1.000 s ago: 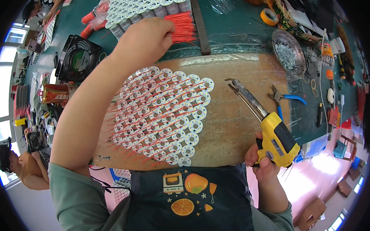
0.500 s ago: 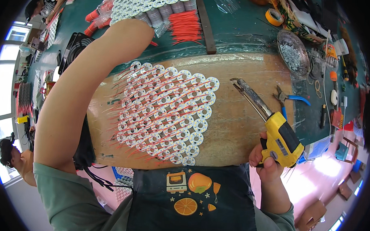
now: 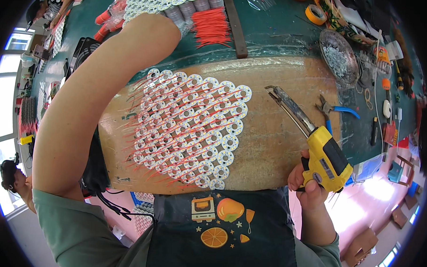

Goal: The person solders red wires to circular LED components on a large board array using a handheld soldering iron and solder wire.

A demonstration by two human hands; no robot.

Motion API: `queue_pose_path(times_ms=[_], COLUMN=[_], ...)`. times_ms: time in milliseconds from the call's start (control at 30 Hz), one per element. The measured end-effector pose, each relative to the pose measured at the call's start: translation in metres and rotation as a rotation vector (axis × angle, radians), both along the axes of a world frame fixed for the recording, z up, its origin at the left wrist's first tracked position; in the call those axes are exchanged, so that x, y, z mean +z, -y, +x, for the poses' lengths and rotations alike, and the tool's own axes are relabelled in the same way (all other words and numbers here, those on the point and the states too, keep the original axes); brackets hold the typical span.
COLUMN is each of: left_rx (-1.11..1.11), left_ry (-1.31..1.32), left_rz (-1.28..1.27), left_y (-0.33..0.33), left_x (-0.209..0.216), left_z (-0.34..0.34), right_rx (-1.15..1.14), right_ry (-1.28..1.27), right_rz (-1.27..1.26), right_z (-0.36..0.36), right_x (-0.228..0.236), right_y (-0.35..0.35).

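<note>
My right hand (image 3: pixel 310 184) is wrapped round the handle of a yellow and black soldering gun (image 3: pixel 326 158). Its long metal tip points up and left, above the bare right part of a brown board (image 3: pixel 269 149). To the left of that tip, rows of small round white LED boards (image 3: pixel 195 114) lie close together, with thin red wires (image 3: pixel 176 132) running slantwise across them and sticking out at the left. My bare left arm (image 3: pixel 97 87) reaches up across the left side and ends in a rounded bend near the stacked boards; the left hand itself does not show.
Stacked white round boards (image 3: pixel 166 1) and a bundle of red wires (image 3: pixel 210 27) lie at the back beside a dark bar (image 3: pixel 235 26). At right are blue-handled cutters (image 3: pixel 339 109), a metal bowl of small pieces (image 3: pixel 337 60) and orange tape (image 3: pixel 316 14). Another person (image 3: pixel 48 7) sits far left.
The view has shifted slightly, and my left arm sits a little further up and left. The soldering gun stays in my right hand in nearly the same place.
</note>
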State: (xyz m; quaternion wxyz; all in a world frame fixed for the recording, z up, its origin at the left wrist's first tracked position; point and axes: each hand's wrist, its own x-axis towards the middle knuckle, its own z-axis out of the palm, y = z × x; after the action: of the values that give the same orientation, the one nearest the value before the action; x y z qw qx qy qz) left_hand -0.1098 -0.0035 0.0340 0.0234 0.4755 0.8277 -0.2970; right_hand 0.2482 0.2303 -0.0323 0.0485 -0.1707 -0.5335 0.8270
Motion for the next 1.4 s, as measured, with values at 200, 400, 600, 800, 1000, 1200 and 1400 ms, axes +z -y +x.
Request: queue_pose_path(times_ms=[200,400,600,800,1000,1200,1400], left_rx=[0.01,-0.019,-0.108,-0.041,-0.005,0.009,-0.01], left_ry=[-0.022,-0.059,0.321,0.528,0.442,0.452,0.438], left_rz=[-0.004,0.07,0.627,0.946,1.003,0.997,1.017], left_y=[0.006,-0.001,-0.002,0.004,0.008,0.01,0.011], left_x=[0.008,-0.001,-0.003,-0.028,-0.048,-0.053,-0.055], left_z=[0.005,0.016,0.103,0.174,0.188,0.192,0.192], right_rx=[0.026,0.009,0.043,0.19,0.259,0.304,0.305], right_ry=[0.015,0.04,-0.01,0.001,-0.053,-0.012,0.014], right_rz=[-0.028,-0.019,0.034,0.158,0.209,0.235,0.272], right_z=[-0.002,0.0,0.005,0.023,0.035,0.038,0.041], right_x=[0.004,0.003,-0.001,0.001,-0.004,-0.002,-0.001], right_y=[0.0,0.0,-0.002,-0.001,0.002,0.001,0.001])
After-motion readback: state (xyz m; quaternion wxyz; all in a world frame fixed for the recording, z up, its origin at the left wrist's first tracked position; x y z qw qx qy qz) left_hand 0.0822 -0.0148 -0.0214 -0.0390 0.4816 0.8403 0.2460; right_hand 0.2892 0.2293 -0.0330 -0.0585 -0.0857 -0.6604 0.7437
